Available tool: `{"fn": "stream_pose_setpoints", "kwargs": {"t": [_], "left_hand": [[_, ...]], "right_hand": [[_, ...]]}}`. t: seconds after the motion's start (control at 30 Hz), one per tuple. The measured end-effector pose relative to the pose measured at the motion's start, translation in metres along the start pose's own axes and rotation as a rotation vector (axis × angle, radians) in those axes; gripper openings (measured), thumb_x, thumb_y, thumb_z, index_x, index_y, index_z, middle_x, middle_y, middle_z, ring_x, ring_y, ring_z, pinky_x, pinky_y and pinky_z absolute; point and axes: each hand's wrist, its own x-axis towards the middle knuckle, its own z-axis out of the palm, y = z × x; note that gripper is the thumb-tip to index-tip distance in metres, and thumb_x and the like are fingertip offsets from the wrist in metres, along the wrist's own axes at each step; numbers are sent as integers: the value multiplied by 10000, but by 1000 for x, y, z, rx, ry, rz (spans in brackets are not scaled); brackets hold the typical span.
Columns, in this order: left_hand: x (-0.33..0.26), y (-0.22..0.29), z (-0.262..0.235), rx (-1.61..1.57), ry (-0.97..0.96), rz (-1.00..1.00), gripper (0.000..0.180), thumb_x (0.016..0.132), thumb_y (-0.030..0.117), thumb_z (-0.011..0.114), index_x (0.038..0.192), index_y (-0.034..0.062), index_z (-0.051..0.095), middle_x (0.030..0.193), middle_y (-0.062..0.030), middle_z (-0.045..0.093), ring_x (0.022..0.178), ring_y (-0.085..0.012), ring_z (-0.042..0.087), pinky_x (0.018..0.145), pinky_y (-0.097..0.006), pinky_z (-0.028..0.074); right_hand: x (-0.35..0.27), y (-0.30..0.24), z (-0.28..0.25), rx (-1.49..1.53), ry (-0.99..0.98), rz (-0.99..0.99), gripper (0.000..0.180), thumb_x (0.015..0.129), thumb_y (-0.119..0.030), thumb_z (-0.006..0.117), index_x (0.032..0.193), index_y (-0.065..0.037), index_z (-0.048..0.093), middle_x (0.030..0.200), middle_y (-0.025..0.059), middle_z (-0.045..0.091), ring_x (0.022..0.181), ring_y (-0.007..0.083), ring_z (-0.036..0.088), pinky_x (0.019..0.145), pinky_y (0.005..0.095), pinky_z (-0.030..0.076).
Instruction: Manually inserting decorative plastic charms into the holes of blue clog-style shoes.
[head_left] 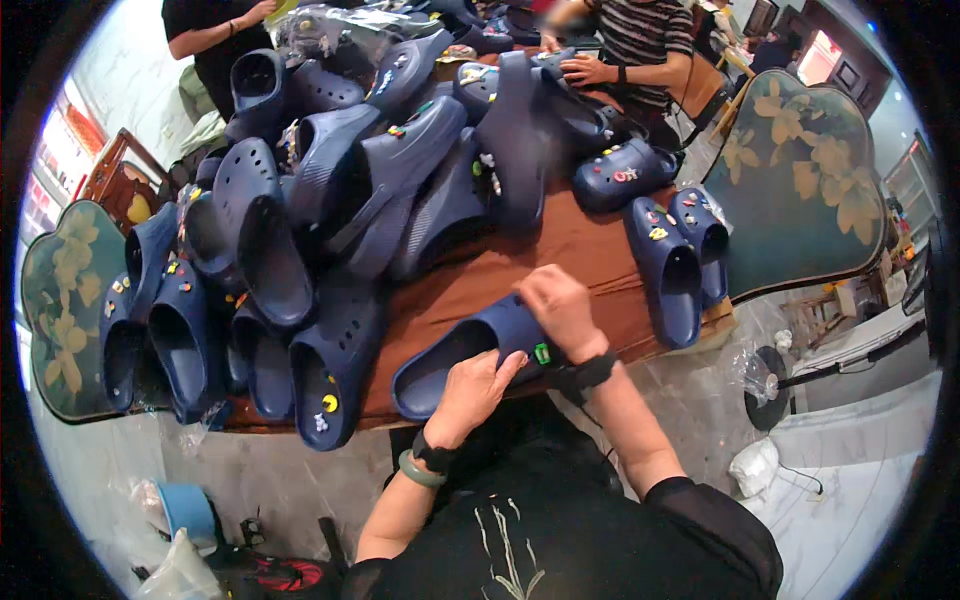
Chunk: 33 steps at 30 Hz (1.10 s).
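A dark navy clog [440, 372] lies at the near edge of the table in front of me, its heel end to the left. My left hand [472, 392] grips its near side, with the fingers reaching into the foot opening and the thumb along the upper. Over the toe, my right hand [562, 310] is closed in a pinch; what it holds, if anything, is hidden. A small green charm [542, 353] sits on the clog's upper, just below my right hand.
A large heap of navy clogs [270, 255] covers the left and far table. A charm-covered pair [665, 275] stands at the right edge on the brown cloth [560, 250]. Two people, one in a striped shirt [645, 45], are across the table. A floor fan [768, 385] stands right.
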Motion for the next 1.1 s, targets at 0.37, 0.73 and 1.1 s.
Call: {"fn": "stream_pose_setpoints", "kwargs": {"t": [0.37, 0.73, 1.1], "left_hand": [[-3, 7, -7, 127, -11, 3, 348, 935, 329, 591, 820, 6, 650, 736, -228, 610, 720, -413, 615, 611, -464, 475], [-2, 4, -6, 209, -21, 108, 284, 933, 280, 598, 832, 21, 657, 715, -204, 614, 691, -396, 618, 574, -458, 474], [-11, -5, -7, 242, -56, 30, 309, 944, 323, 583, 905, 31, 678, 829, -229, 644, 777, -395, 633, 650, -434, 487]], "right_hand": [[6, 0, 13, -121, -144, 58, 223, 858, -250, 649, 708, -98, 583, 697, 91, 575, 619, 313, 616, 521, 419, 494], [13, 8, 16, -112, -235, -11, 228, 850, -212, 600, 663, -86, 565, 689, 97, 594, 628, 312, 624, 542, 414, 507], [-5, -4, 11, -9, -93, 60, 282, 820, -184, 690, 638, -63, 512, 642, 129, 566, 579, 326, 584, 498, 413, 456]]}}
